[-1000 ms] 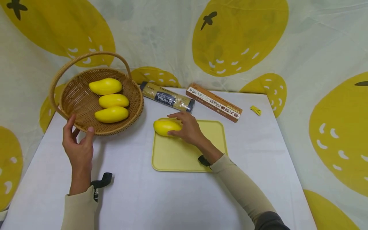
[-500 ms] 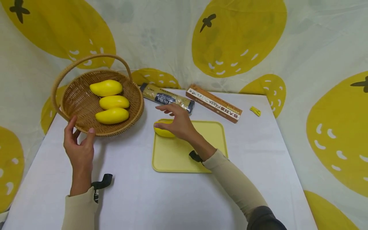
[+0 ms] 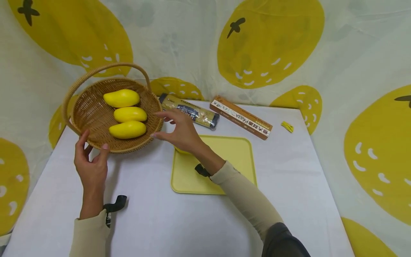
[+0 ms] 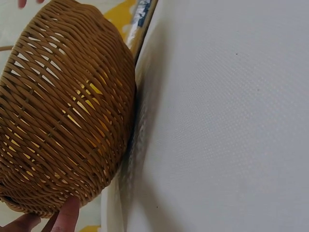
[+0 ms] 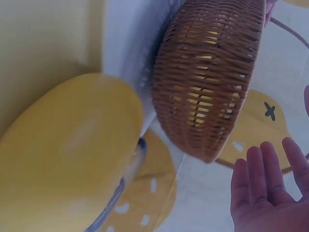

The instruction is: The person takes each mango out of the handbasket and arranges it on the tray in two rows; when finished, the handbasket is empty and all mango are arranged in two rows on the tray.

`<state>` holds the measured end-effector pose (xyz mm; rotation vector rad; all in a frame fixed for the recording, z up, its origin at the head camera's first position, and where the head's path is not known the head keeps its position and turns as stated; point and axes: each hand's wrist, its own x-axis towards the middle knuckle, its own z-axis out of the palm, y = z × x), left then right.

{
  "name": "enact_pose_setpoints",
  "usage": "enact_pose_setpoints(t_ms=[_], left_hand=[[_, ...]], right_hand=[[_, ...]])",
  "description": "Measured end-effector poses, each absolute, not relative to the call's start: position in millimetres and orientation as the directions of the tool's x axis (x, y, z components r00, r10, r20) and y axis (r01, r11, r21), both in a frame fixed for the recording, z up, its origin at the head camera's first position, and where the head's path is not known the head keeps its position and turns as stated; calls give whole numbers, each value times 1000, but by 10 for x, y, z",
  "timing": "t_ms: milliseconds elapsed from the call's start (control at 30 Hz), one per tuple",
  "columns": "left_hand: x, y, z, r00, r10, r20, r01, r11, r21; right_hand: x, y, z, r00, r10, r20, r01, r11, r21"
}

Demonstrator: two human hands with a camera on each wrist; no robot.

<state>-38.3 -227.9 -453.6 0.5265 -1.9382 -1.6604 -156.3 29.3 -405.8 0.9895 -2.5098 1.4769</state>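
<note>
A brown wicker basket (image 3: pixel 91 116) with a tall handle stands at the back left, tilted toward me. Three yellow mangoes lie in it: a far one (image 3: pixel 122 98), a middle one (image 3: pixel 130 114) and a near one (image 3: pixel 127 129). My left hand (image 3: pixel 91 169) holds the basket's near left rim, and its fingers show against the weave in the left wrist view. With fingers spread and nothing in them, my right hand (image 3: pixel 183 135) is at the basket's right rim. Under it, mostly hidden in the head view, a mango (image 5: pixel 72 159) lies on the pale yellow tray (image 3: pixel 187 178).
Behind the tray lie a clear-wrapped packet of spaghetti (image 3: pixel 200 116) and a brown and white pasta box (image 3: pixel 240 117). A small yellow folded piece (image 3: pixel 287 126) lies at the right on the white tablecloth (image 3: pixel 154 221). A fruit-print curtain (image 3: pixel 189 43) hangs behind.
My right hand has come off the mango on the tray and moved left to the basket's right rim. That mango stays on the tray; my left hand keeps its grip on the basket.
</note>
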Motion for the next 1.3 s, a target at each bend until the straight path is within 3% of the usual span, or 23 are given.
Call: enact_pose_setpoints(t_ms=[367, 667, 1300], left_hand=[[-380, -2265, -4554, -779, -609, 151, 30, 204, 978], [-384, -2279, -4588, -779, -612, 136, 1, 217, 976], [-383, -2276, -4564, -784, -600, 157, 46, 196, 979]], right_hand=[[-1607, -43, -3998, -757, -563, 332, -574, 328, -750], [-1642, -324, -3952, -754, -619, 220, -543, 398, -740], [-1823, -796, -3902, -733, -680, 22, -561, 586, -585]])
